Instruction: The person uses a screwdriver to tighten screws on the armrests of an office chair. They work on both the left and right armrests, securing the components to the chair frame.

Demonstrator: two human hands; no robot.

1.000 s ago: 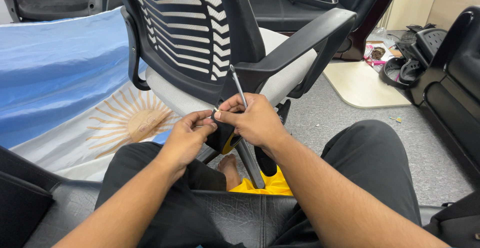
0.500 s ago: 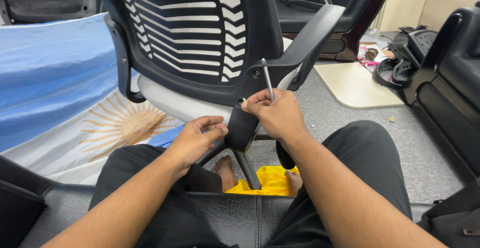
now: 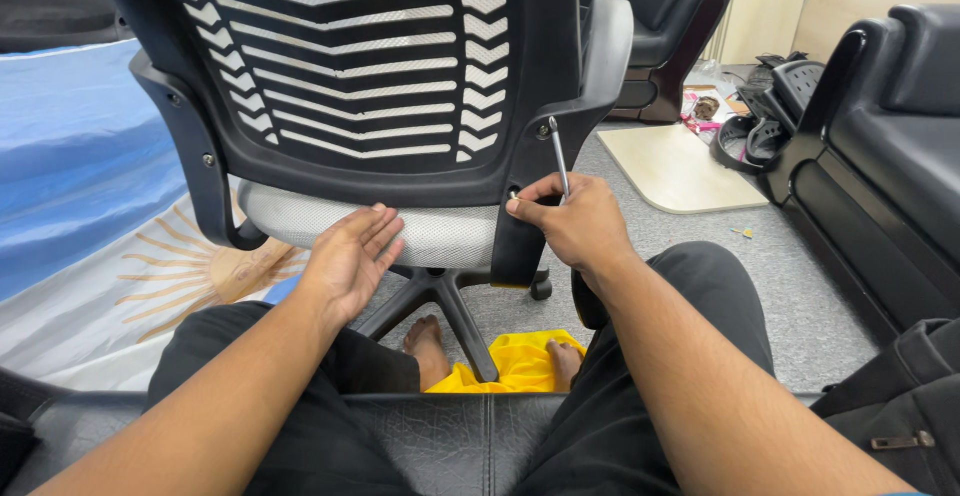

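Honestly no packages, labels, signs or screens that I can make out anywhere in this view.

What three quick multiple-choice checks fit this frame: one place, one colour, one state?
1. Where is the left hand?
A. on the grey carpet
B. at the rear edge of the grey mesh seat
C. on the armrest

2. What colour is the cloth on the floor between the feet?
A. yellow
B. red
C. green

3. How does the right hand stand?
A. open and flat
B. out of view
C. closed on a thin metal tool

Answers: 1 B, the open fingers lie against the seat under the backrest. 2 A, it is bright yellow beside the chair base. 3 C, the fingers pinch the tool, whose shaft points up by the chair's frame.
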